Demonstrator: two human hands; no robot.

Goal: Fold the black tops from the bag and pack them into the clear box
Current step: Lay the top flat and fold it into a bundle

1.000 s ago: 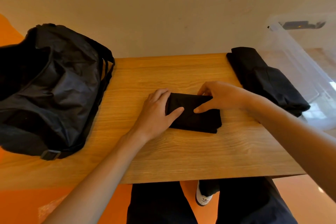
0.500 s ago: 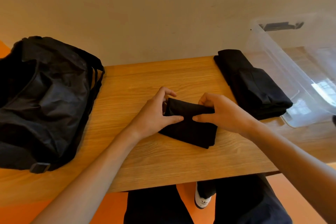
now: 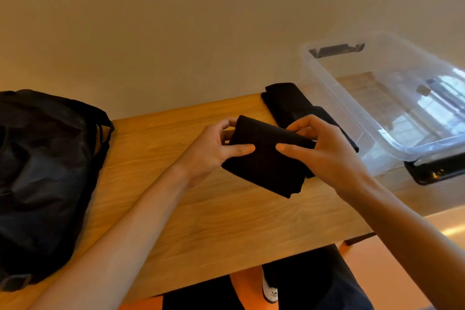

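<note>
A small folded black top [image 3: 266, 161] hangs lifted a little above the wooden table [image 3: 201, 221]. My left hand [image 3: 214, 151] grips its left edge, thumb on top and fingers behind. My right hand [image 3: 319, 148] pinches its right edge the same way. Behind my right hand, a pile of folded black tops [image 3: 289, 103] lies on the table next to the clear box [image 3: 392, 98]. The box stands at the right and looks empty inside. The black bag [image 3: 42, 178] sits at the table's left end.
A plain wall rises right behind the table. The box's near black handle [image 3: 437, 171] juts toward me at the right. Below the table's front edge are my dark trousers, a white shoe [image 3: 270, 289] and an orange floor.
Both hands went from pressing the folded top flat on the table to gripping its ends and lifting it. The top has moved up and to the right, toward the box.
</note>
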